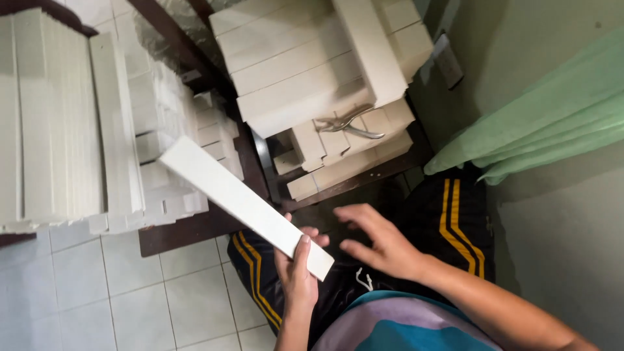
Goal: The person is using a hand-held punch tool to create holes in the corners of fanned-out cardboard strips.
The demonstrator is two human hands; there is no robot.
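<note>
My left hand (296, 266) grips the near end of a long flat white foam strip (234, 198), which slants up and to the left over the dark wooden table's edge. My right hand (383, 242) hovers just to the right of it above my lap, fingers spread, holding nothing. My legs are in dark shorts with yellow stripes (452, 214).
Stacks of white foam strips (65, 123) fill the left of the dark table (195, 227). More white foam blocks (305, 65) are piled ahead, with metal pliers (348, 125) lying on them. A green cloth (552, 117) hangs at right. Pale floor tiles (97, 292) lie at lower left.
</note>
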